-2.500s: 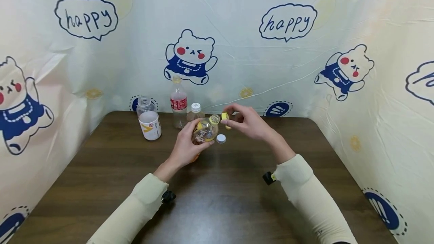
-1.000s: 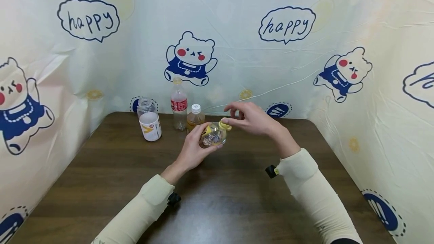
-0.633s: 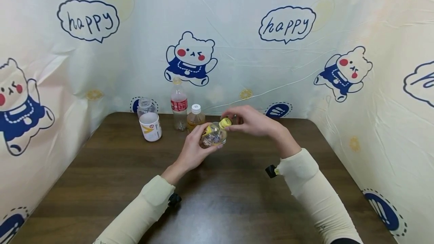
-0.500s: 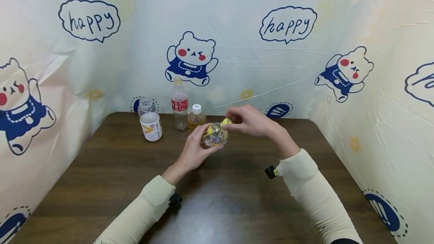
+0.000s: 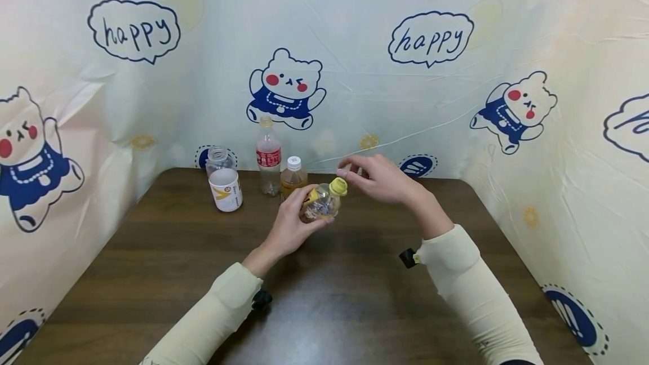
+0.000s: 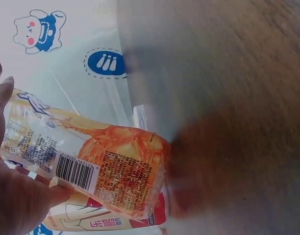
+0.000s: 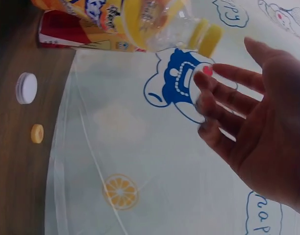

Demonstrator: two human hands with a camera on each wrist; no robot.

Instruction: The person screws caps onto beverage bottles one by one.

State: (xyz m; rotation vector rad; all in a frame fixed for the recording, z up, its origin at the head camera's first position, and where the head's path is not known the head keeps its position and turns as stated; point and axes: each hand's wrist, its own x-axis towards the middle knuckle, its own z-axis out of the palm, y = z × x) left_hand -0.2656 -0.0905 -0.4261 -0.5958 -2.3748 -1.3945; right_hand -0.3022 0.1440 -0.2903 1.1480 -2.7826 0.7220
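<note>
My left hand (image 5: 286, 227) grips a clear plastic bottle (image 5: 320, 204) round its body and holds it tilted, neck up and to the right. The left wrist view shows its orange label (image 6: 125, 171) with a barcode. A yellow cap (image 5: 338, 186) sits on the bottle's neck; in the right wrist view this cap (image 7: 210, 41) shows at the bottle's top end. Just off the cap is my right hand (image 5: 382, 180), with nothing between its loosely bent fingers. That same right hand (image 7: 280, 117) appears apart from the cap in its wrist view.
Behind my left hand stand a white-capped bottle (image 5: 293, 176), a red-labelled bottle (image 5: 268, 156) and an open clear jar (image 5: 226, 187) with a white label. A loose white cap (image 7: 26, 88) and a small yellow-orange cap (image 7: 37, 133) lie on the brown table (image 5: 324, 292).
The yellow cap, earlier pinched in my right hand apart from the neck, is now on the bottle. My right hand turned it and let go. My left hand moved slightly right with the bottle.
</note>
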